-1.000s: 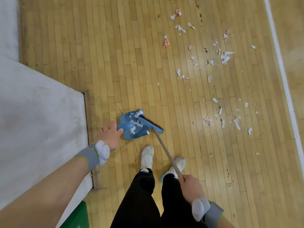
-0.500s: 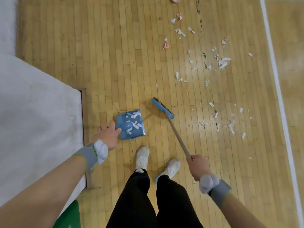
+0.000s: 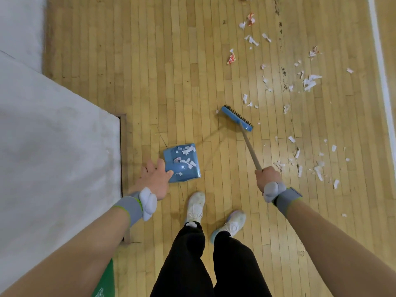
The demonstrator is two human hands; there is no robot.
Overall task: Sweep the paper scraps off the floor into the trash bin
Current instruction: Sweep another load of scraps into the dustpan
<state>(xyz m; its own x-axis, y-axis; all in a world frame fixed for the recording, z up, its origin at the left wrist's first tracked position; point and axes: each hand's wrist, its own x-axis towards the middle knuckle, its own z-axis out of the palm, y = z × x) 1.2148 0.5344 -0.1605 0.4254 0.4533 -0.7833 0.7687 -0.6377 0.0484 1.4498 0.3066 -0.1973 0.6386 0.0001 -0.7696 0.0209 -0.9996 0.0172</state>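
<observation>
Since a second earlier the broom (image 3: 237, 118) had swung out of the dustpan (image 3: 182, 162) and away toward one o'clock, its blue head now among the litter, well apart from the pan. The dustpan had stayed put.

The floor (image 3: 171, 71) was pale wooden strip boarding, glossy, with dark scuff marks running down it around one o'clock and a white painted line (image 3: 380, 67) along the two-o'clock edge. A large grey-white mat (image 3: 55, 151) filled the nine-o'clock side, its corner reaching in beside the left hand. At seven o'clock a green thing (image 3: 106, 281) showed at the frame edge, bearing a white mark too small to read.

The person's black trouser legs (image 3: 199, 264) and white shoes (image 3: 195, 207) stood at six o'clock, just below the dustpan.

The left hand (image 3: 154, 179) lay at the dustpan's near edge, thumb over the handle and fingers spread loosely beyond it. How firmly it gripped could not be told. The right hand (image 3: 267, 179) was closed in a fist round the broom's wooden stick. Both wrists wore grey bands with white pads.

The paper scraps (image 3: 308, 82), white with a few red-printed, lay scattered from twelve to three o'clock, the nearest just beyond the broom head. More scraps sat inside the dustpan. Nothing stood between the broom and the litter.
</observation>
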